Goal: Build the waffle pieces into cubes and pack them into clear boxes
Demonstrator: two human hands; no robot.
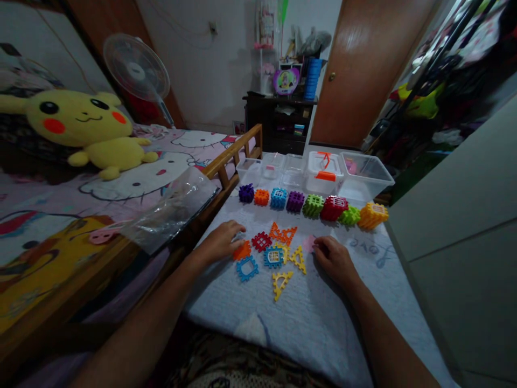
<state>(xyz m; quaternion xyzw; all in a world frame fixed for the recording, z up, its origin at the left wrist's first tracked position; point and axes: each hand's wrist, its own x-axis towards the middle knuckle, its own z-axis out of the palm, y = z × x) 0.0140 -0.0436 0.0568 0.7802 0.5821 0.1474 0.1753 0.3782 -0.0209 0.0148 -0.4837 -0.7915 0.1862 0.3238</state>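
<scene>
My left hand (pixel 223 241) rests at the left of the loose pieces, fingers apart and slightly bent, its thumb at the edge of an orange building piece (pixel 243 250). Close by lie a blue square frame (pixel 247 268), a dark red lattice square (pixel 262 241) and a blue window piece (pixel 274 257). Orange triangles (pixel 283 234) lie behind these, with yellow triangles (pixel 298 260) to the right. My right hand (pixel 334 258) lies on the cloth with loosely bent fingers, beside a pink patch (pixel 309 243); I see nothing held in it.
Stacks of pieces sorted by colour, such as a purple stack (pixel 295 201) and a yellow stack (pixel 373 215), form a row across the table (pixel 315 328). Clear plastic boxes (pixel 365 172) stand behind them. A wooden bed rail (pixel 226 161) borders the left side.
</scene>
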